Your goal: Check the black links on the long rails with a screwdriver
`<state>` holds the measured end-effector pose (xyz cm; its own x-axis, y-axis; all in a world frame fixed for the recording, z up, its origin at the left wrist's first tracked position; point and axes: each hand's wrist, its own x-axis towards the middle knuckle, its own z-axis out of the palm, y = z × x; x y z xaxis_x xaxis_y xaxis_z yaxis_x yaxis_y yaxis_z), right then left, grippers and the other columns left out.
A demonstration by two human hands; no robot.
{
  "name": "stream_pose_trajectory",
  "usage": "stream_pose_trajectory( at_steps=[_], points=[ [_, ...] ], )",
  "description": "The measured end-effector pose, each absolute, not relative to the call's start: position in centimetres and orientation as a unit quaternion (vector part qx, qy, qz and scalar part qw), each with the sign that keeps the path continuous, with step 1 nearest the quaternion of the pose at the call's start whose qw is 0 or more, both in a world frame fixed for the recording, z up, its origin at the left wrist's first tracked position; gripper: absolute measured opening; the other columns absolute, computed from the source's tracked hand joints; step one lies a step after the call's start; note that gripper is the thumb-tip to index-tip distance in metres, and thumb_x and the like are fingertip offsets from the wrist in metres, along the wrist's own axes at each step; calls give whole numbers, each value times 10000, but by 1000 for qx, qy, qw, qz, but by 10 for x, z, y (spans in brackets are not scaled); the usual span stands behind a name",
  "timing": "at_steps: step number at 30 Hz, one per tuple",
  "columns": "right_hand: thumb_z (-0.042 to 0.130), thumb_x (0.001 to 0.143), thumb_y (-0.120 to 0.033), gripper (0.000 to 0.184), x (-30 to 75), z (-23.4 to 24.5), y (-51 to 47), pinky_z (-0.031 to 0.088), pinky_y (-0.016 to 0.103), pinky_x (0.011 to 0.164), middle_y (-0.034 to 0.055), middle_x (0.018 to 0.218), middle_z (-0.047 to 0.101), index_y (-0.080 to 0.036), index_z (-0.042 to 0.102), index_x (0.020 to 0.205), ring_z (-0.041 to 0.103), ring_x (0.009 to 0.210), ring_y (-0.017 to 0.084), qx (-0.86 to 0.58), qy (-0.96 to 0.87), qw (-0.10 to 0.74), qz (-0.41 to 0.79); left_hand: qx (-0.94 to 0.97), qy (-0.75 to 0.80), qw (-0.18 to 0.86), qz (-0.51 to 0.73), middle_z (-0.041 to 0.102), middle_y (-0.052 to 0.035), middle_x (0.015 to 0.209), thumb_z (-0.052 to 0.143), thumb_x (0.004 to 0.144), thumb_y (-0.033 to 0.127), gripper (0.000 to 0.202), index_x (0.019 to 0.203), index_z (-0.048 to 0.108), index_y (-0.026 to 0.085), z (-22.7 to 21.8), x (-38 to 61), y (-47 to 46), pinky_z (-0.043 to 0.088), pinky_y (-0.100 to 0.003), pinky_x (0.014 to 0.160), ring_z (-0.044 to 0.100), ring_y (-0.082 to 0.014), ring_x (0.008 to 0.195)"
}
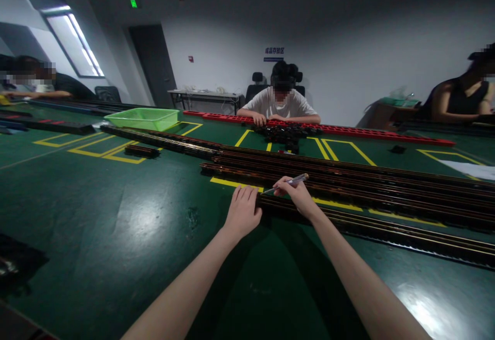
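Observation:
A long black rail with brassy lines along it lies on the green table nearest to me. My left hand is closed around its left end, fingers on the far side and thumb on the near side; the hand hides that end. My right hand grips a thin screwdriver just above the rail. Its slim shaft points down and left to the rail's end beside my left fingers. Whether the tip touches anything is too small to tell.
Behind my hands lies a bundle of similar dark rails. A short dark piece and a green basket are at the left. Across the table a co-worker sits behind a red rack and black parts. Yellow tape marks the tabletop.

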<state>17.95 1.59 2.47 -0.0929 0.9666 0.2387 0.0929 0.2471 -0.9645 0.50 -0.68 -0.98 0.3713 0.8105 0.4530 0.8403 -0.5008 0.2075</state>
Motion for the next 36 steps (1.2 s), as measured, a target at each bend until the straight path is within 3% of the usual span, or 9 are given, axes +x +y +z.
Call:
stream_pose_trajectory(
  at_steps=[11,23,36],
  points=[
    [548,687,-260,162,185,20,20,442,250,574,-16,494,565,-172,592,559,531,503,113,-427,-577,551,426,-828,-497,40,-255,578,-125,1170,495,821,252,375,1168,515,112,-9,5,-7,275,-463,1075,487,-240,1148],
    [624,678,-347,189,187,34,12,465,268,584,19,567,648,-162,616,639,601,560,141,-448,-637,453,433,-827,-490,51,-270,590,-101,1126,503,827,257,313,1115,537,140,-12,5,-7,289,-441,1061,497,-229,1113],
    [584,683,-286,151,190,25,16,440,250,545,14,538,627,-154,621,619,569,523,128,-440,-613,496,430,-828,-494,51,-261,591,-99,1125,508,823,249,319,1114,541,124,-10,5,-7,282,-433,1069,498,-225,1111]
  ],
)
